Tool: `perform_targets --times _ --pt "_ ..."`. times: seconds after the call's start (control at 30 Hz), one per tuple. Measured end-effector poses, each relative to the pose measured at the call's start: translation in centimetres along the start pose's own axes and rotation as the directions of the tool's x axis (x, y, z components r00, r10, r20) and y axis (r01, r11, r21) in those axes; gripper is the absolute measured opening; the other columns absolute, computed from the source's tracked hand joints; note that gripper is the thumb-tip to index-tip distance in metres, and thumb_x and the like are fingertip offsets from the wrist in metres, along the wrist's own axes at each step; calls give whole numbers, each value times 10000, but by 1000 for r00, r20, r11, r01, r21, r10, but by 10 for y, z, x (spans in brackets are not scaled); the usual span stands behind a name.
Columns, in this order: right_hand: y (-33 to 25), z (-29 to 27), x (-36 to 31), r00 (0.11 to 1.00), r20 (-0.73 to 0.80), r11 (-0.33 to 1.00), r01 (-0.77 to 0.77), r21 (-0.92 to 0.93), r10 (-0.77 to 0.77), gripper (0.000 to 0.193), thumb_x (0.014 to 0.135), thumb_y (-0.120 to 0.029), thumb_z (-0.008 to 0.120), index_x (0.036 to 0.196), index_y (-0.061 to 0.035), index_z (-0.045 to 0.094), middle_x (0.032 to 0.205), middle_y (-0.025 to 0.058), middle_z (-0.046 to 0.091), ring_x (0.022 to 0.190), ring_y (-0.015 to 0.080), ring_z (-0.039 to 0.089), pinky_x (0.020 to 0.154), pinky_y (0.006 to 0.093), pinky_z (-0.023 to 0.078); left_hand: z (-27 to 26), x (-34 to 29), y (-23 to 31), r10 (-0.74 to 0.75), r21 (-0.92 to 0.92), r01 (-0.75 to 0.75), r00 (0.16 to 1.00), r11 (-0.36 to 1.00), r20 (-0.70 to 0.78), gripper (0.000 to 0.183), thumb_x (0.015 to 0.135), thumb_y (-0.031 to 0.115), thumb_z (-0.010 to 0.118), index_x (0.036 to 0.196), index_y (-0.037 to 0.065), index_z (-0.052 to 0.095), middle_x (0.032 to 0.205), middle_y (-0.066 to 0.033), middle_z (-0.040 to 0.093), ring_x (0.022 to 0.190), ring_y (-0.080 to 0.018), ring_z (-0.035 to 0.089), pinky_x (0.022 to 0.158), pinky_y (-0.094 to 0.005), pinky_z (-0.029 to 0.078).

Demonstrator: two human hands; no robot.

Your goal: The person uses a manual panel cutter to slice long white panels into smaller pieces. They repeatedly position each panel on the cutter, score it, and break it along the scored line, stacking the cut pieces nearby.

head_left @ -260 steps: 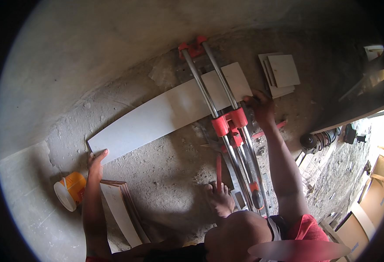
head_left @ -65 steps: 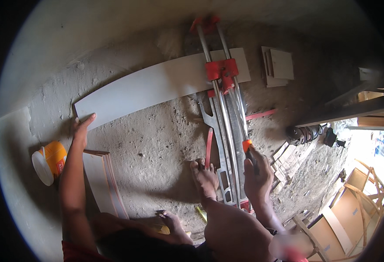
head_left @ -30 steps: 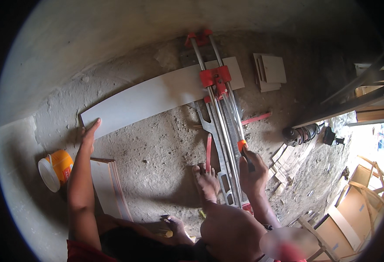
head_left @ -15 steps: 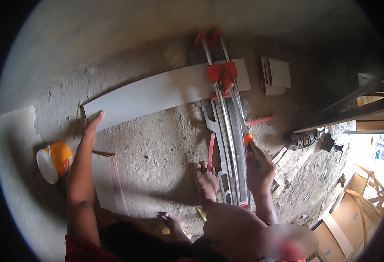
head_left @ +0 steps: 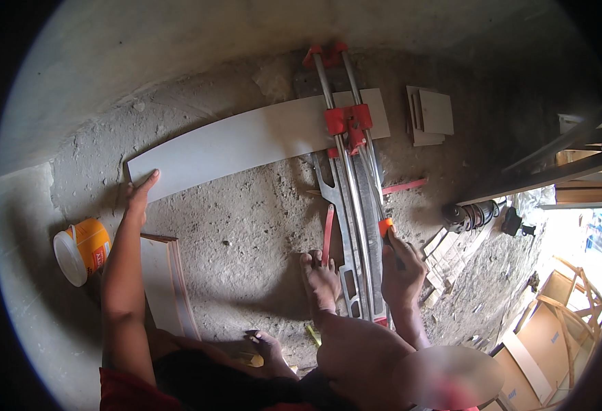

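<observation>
A long white tile (head_left: 239, 140) lies under the rails of a red-and-silver manual tile cutter (head_left: 347, 212), its right end sticking out beyond them. My left hand (head_left: 139, 192) grips the tile's left end, one digit stretched over its top face; the other fingers are partly hidden at the edge. Wrapped round the cutter's handle (head_left: 386, 226), which has an orange part, is my right hand (head_left: 404, 268). The handle runs up to the red carriage (head_left: 347, 119), which sits over the tile. My bare foot (head_left: 321, 281) is beside the cutter's base, by a red support arm (head_left: 328, 235).
An orange bucket (head_left: 90, 250) lies tipped at left, beside stacked tiles (head_left: 167, 284). Cut tile pieces (head_left: 436, 113) lie right of the cutter. A corded power tool (head_left: 475, 216), tile scraps (head_left: 445, 264) and cardboard with wooden strips (head_left: 541, 342) are farther right.
The carriage has slid slightly toward me along the rails, and my right hand has come nearer with the handle. My left hand stays at the tile's end.
</observation>
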State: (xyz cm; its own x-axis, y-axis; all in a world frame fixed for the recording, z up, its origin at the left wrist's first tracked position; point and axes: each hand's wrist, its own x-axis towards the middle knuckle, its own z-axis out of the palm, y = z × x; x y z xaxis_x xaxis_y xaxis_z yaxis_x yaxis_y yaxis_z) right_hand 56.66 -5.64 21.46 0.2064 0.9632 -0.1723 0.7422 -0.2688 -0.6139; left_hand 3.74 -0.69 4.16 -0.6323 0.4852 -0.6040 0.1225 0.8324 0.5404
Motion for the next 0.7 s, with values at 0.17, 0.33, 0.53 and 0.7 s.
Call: perform_targets --times 0.17,0.33,0.53,0.7 --pt "8 6 -2 999 -21 999 29 25 -28 285 827 -48 620 1109 -34 661 906 175 664 784 276 667 705 340 509 -1 0 0 4 4 -4 1000 1000 26 1084 556 542 845 1354 -13 364 1334 -157 477 1248 -279 437 1074 -452 292" --pt "12 10 -4 998 -44 997 42 69 -39 282 822 -32 617 1101 -27 659 881 171 659 760 265 665 680 318 506 -1 -3 2 -19 4 19 1000 1000 3 1058 563 541 843 1343 -5 384 1318 -148 487 1241 -269 441 1073 -441 291" --pt "16 15 -6 999 -41 998 26 58 -23 246 813 -16 619 1055 -11 660 838 159 645 688 235 651 627 297 491 -2 -5 5 -33 11 32 999 999 12 1058 567 550 838 1351 10 377 1318 -144 485 1247 -269 435 1074 -434 289" --pt "19 16 -5 999 -39 997 28 77 -25 243 804 3 622 1044 -4 657 821 153 639 672 211 642 612 281 480 0 -8 10 -51 -6 51 999 999 -5 1027 581 538 835 1342 11 391 1316 -141 491 1240 -263 443 1065 -429 301"
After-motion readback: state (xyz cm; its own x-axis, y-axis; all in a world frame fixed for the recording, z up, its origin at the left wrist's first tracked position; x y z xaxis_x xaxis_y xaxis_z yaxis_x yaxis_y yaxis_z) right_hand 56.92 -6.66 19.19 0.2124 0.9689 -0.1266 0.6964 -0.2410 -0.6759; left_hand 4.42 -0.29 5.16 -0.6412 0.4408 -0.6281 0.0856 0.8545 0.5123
